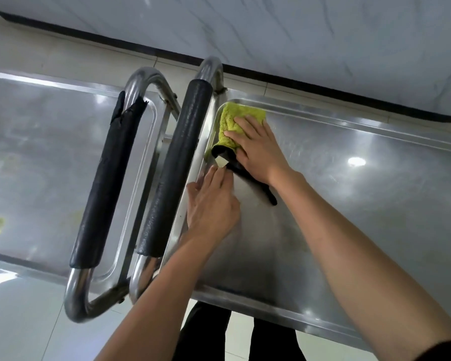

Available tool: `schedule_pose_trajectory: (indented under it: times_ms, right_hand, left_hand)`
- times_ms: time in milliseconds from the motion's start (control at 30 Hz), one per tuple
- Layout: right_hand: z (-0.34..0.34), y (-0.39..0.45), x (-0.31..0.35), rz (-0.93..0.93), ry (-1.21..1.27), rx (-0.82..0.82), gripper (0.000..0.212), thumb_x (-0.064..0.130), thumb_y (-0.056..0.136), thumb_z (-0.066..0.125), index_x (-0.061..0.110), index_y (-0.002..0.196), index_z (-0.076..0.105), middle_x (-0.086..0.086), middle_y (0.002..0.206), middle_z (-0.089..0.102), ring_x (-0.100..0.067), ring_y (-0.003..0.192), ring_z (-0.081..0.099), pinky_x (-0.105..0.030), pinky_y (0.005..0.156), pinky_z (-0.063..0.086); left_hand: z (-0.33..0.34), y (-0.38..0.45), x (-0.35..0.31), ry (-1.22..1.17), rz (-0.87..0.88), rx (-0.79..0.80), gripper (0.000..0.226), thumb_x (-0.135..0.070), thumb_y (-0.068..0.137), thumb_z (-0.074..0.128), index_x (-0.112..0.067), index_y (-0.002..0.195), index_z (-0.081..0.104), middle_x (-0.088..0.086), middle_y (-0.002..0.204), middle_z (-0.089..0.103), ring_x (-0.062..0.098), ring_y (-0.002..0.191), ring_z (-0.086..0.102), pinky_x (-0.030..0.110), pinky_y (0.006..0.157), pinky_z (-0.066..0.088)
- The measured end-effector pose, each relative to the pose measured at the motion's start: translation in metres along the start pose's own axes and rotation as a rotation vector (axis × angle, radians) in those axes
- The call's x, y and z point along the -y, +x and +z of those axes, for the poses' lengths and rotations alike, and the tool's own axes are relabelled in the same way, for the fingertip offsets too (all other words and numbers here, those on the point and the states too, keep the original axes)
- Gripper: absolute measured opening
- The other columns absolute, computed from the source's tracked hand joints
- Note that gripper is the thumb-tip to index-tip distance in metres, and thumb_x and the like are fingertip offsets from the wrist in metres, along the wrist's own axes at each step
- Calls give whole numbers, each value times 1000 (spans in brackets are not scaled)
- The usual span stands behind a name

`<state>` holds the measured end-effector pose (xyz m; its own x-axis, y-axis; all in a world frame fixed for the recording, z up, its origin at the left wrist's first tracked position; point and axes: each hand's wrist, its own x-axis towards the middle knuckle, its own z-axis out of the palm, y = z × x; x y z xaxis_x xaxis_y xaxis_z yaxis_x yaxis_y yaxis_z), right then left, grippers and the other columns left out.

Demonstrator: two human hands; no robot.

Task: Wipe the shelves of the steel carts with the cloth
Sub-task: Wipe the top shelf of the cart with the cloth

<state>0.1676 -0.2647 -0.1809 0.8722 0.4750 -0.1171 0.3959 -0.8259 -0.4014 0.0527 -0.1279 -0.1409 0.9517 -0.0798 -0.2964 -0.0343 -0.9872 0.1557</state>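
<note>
Head view:
R hand [258,149]: flat on cloth, fingers straight, pressing it down, not clenched.
Cloth [238,118]: yellow-green, black strap trailing; in far-left corner of R cart shelf [349,199], against the rim.
L hand [211,204]: fingers straight and released, flat on same shelf by its left rim, tips near cloth's white tag.
L cart shelf [50,157]: yellowish smears.
Handles: R cart handle [177,168] and L cart handle [110,178] side by side, black padding.

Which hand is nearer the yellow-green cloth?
Right. The right hand presses flat on the cloth; the left hand rests on the shelf just below it.
</note>
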Motion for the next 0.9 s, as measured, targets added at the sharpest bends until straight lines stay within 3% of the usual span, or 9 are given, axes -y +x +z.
schedule_pose_trajectory:
  times_ms: [100, 233, 367, 467, 667, 900]
  right_hand:
    - [-1, -21, -4, 75, 2, -44, 48, 27, 98, 43, 27, 145, 44, -1, 162, 22, -24, 152, 6, -50, 124, 2]
    - [-6, -61, -19, 133, 4, -104, 45, 25, 98, 46, 23, 142, 49, -3, 159, 29, -26, 151, 12, -50, 124, 5]
    - [-18, -103, -44, 133, -16, -149, 43, 24, 95, 54, 17, 137, 56, -9, 153, 39, -33, 147, 26, -56, 121, 16]
    - [-27, -132, -66, 156, -40, -140, 46, 19, 91, 60, 17, 137, 56, -8, 152, 39, -33, 145, 27, -56, 119, 18]
    - [-44, -186, -105, 207, -31, -149, 46, 17, 93, 56, 17, 139, 54, -7, 156, 34, -33, 148, 21, -55, 120, 16]
    - [-60, -242, -156, 243, -47, -143, 47, 16, 93, 54, 19, 140, 53, -5, 159, 30, -30, 150, 17, -52, 120, 17]
  left_hand:
    - [-1, 0, -2, -10, 20, 9, 46, -28, 82, 38, -24, 126, 50, -10, 126, 46, 11, 129, 40, 40, 91, 37]
    - [-3, 0, -9, 27, 40, 30, 48, -31, 86, 36, -22, 131, 47, -8, 142, 40, 12, 134, 36, 44, 95, 37]
    - [-5, 0, -22, 54, 16, 48, 37, -32, 89, 40, -16, 121, 50, -3, 137, 42, 17, 128, 40, 48, 95, 38]
    - [-8, 3, -36, 96, -58, 76, 41, -35, 92, 39, -12, 123, 52, 3, 137, 44, 23, 128, 42, 53, 100, 37]
    - [7, 1, -125, 53, 70, 38, 37, -31, 94, 44, -17, 127, 54, 3, 144, 43, 25, 136, 36, 54, 105, 28]
    - [33, 1, -210, 69, 177, 37, 34, -32, 92, 41, -20, 119, 57, 0, 131, 48, 24, 125, 43, 50, 98, 31]
